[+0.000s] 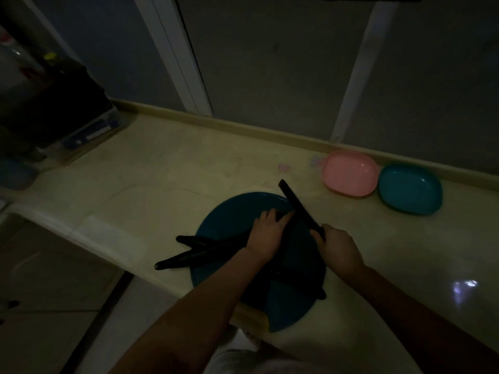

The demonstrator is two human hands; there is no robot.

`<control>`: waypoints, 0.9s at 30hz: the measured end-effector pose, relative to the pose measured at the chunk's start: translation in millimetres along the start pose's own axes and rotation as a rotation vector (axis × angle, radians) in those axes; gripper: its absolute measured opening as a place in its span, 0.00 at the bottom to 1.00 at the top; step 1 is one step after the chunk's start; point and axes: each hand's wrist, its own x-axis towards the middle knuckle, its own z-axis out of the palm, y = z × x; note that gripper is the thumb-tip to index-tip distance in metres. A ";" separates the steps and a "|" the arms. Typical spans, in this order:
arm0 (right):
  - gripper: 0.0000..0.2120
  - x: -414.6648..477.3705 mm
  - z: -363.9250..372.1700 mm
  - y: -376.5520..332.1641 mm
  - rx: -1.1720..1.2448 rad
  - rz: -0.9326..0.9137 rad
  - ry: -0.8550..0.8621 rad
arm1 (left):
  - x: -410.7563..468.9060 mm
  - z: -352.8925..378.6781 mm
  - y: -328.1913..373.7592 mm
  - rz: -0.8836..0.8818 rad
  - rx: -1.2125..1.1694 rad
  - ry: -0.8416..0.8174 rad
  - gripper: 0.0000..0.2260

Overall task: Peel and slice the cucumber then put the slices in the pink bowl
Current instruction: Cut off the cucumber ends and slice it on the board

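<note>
The left hand (266, 234) is clasping one dark long cucumber (235, 244) on one round teal plate (229, 211), the right hand (340, 249) gripping one long dark knife (297, 201).

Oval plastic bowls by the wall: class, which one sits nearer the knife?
The pink oval plastic bowl; the teal oval bowl sits beyond it, further right.

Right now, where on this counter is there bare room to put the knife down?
Bare counter lies between the blue plate and the back ledge, left of the pink bowl, and again right of the plate, before the teal bowl. Crowded: the plate, under cucumbers, left hand, and right hand gripping the knife.
</note>
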 end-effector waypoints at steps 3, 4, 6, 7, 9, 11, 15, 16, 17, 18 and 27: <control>0.18 -0.6 -4.2 2.3 0.046 0.028 0.008 | -2.4 -1.8 -3.7 0.007 0.071 -0.023 0.32; 0.19 -0.9 -5.6 3.4 0.047 0.038 0.020 | -4.5 -2.4 -5.0 0.008 0.088 -0.031 0.32; 0.20 -0.4 -6.4 5.3 0.033 0.048 0.026 | -9.7 -1.7 -9.4 0.002 0.099 -0.047 0.33; 0.21 0.2 -5.7 5.8 0.017 0.050 0.023 | -12.2 -1.5 -12.4 -0.003 0.099 -0.049 0.34; 0.21 2.1 -1.9 6.1 -0.022 0.040 0.013 | -15.6 -1.8 -18.9 -0.011 0.087 -0.044 0.35; 0.22 4.0 2.3 4.0 -0.068 0.008 0.003 | -16.8 -0.9 -23.0 -0.015 0.057 -0.040 0.36; 0.19 7.6 6.0 -4.8 -0.142 -0.038 -0.040 | -13.3 9.2 -16.6 -0.048 -0.042 -0.005 0.30; 0.19 8.1 7.7 -6.7 -0.155 -0.034 -0.042 | -10.4 12.9 -14.5 -0.059 -0.076 0.022 0.27; 0.19 8.2 10.2 -7.9 -0.166 -0.029 -0.046 | -7.6 15.4 -12.6 -0.073 -0.112 0.053 0.24; 0.19 7.9 12.5 -8.9 -0.168 -0.018 -0.055 | -5.4 16.5 -10.9 -0.086 -0.145 0.082 0.21; 0.18 8.4 18.9 -10.4 -0.210 -0.043 -0.039 | -3.1 20.1 -3.6 -0.124 -0.170 0.197 0.22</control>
